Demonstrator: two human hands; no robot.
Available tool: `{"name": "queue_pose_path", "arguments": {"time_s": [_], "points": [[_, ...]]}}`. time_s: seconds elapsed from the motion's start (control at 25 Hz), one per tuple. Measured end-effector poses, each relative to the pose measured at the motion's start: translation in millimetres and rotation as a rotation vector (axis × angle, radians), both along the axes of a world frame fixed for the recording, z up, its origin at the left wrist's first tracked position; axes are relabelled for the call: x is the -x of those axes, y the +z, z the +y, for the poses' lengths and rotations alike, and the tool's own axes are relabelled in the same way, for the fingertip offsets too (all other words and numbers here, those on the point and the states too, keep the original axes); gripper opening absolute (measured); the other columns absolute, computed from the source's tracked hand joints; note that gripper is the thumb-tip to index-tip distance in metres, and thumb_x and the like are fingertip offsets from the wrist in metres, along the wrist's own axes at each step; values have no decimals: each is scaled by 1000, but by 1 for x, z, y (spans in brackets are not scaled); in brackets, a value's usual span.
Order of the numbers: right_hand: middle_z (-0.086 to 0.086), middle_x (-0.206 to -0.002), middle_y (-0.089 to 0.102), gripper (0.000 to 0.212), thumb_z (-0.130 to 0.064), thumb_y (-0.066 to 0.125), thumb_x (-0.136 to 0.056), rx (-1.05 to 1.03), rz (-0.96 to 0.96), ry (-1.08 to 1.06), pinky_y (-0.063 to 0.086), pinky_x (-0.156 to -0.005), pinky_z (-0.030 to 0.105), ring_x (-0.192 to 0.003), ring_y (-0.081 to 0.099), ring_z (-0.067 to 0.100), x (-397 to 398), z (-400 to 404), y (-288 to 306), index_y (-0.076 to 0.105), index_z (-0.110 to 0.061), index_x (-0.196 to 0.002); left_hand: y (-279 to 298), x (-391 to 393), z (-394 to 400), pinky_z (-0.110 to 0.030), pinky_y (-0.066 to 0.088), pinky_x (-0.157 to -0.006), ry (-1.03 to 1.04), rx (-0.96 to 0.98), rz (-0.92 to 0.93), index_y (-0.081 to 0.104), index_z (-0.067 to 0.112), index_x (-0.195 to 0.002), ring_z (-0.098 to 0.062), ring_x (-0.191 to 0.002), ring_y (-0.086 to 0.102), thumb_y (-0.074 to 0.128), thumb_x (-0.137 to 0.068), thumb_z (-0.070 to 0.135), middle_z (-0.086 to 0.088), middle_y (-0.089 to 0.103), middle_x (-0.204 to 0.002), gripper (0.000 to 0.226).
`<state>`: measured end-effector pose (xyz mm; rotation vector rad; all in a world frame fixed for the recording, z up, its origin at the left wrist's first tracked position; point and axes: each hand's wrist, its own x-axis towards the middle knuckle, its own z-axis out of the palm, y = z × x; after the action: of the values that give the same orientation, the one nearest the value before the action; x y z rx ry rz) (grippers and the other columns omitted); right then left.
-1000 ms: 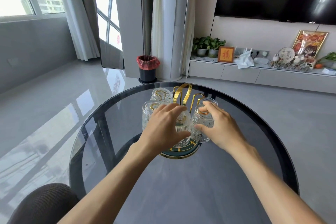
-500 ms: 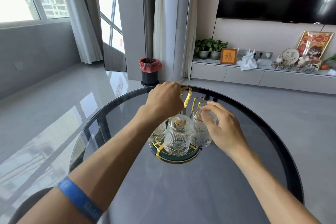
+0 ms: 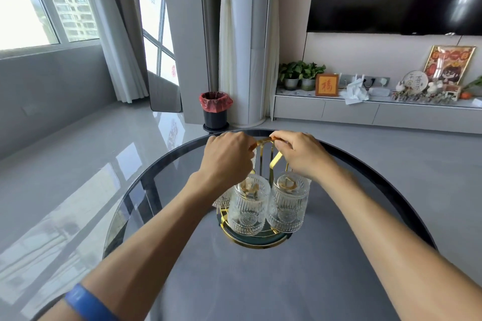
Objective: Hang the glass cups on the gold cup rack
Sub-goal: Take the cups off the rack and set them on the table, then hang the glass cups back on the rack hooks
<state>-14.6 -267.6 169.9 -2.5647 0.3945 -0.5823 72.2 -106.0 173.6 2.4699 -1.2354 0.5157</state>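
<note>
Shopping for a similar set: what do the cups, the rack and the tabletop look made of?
Cups: clear pressed glass, ribbed with a medallion; the rack shows through.
Rack: likely metal, polished gold finish; thin, shiny strips.
Tabletop: smoked tinted glass, glossy; the base shows through it.

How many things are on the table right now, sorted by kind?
Glass cups clearly visible: 3 (front-left, front-right, one partly hidden behind the left arm)
Gold cup rack: 1
Total: 4; more cups may be hidden behind the hands.
</note>
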Motion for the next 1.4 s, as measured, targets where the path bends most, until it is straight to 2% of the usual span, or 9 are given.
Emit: {"name": "queue_pose_path", "arguments": {"time_s": [0.2, 0.36, 0.48, 0.6, 0.76, 0.92, 1.08, 1.24, 1.4], "points": [[-5, -109, 75, 32, -20, 46, -98, 37, -79, -23, 43, -71, 19, -92, 63, 12, 35, 11, -1, 72, -22, -117, 1, -23, -5, -40, 46, -81, 4, 21, -116, 75, 25, -102, -32, -77, 69, 60, -95, 12, -3, 76, -86, 21], [2, -109, 75, 34, -18, 42, -99, 29, -39, 89, 49, -72, 29, -77, 62, 12, 38, 47, -8, 70, -14, -117, 5, -46, -14, -33, 44, -64, -12, -27, -145, 76, 27, -92, -30, -69, 67, 62, -96, 11, 0, 73, -77, 22], [1, -125, 69, 40, -13, 39, -99, -55, 4, 134, 47, -98, 33, -114, 60, 16, 33, 64, -20, 58, -15, -134, 8, -55, -14, -36, 53, -59, -93, 7, -63, 77, 20, -91, -32, -71, 69, 62, -96, 17, -5, 76, -80, 16], [-2, -125, 69, 40, -10, 41, -99, -85, -53, 95, 43, -96, 26, -120, 58, 16, 31, 64, -27, 59, -17, -134, 6, -55, -9, -45, 59, -73, -123, -11, 63, 75, 18, -109, -32, -86, 71, 56, -97, 5, -10, 77, -98, 26], [-2, -113, 73, 35, -2, 45, -95, -125, -292, -60, 48, -90, 25, -106, 64, 12, 34, 48, -29, 69, -16, -117, -6, -20, 13, -42, 51, -100, -30, 469, 332, 58, 18, -137, -23, -117, 64, 52, -93, 0, -6, 68, -129, 47], [3, -106, 73, 34, 5, 48, -84, -262, -463, -313, 50, -79, 29, -88, 65, 16, 45, 19, -44, 67, -13, -107, -45, 68, 36, -37, 49, -94, -93, 879, 311, 61, 22, -125, -15, -113, 58, 57, -88, 8, 8, 64, -121, 40], [4, -119, 68, 36, -2, 58, -81, -385, -330, -495, 48, -80, 33, -84, 64, 23, 53, -13, -73, 61, -15, -114, -98, 130, 12, -30, 41, -104, -279, 640, 463, 59, 16, -130, -11, -124, 50, 58, -84, 5, 4, 59, -131, 48], [4, -136, 57, 56, -16, 69, -79, -360, -130, -462, 46, -94, 39, -110, 60, 28, 49, -38, -100, 49, -21, -131, -128, 143, -25, -7, 13, -112, -321, 382, 525, 46, 17, -145, -8, -139, 31, 58, -87, 12, 4, 43, -149, 59], [4, -155, 36, 93, -28, 79, -75, -422, -33, -422, 38, -104, 40, -134, 43, 29, 29, -65, -114, 25, -26, -150, -140, 127, -32, -5, 12, -110, -257, 342, 506, 46, 18, -144, -11, -139, 34, 56, -86, 13, 4, 46, -147, 59]]}}
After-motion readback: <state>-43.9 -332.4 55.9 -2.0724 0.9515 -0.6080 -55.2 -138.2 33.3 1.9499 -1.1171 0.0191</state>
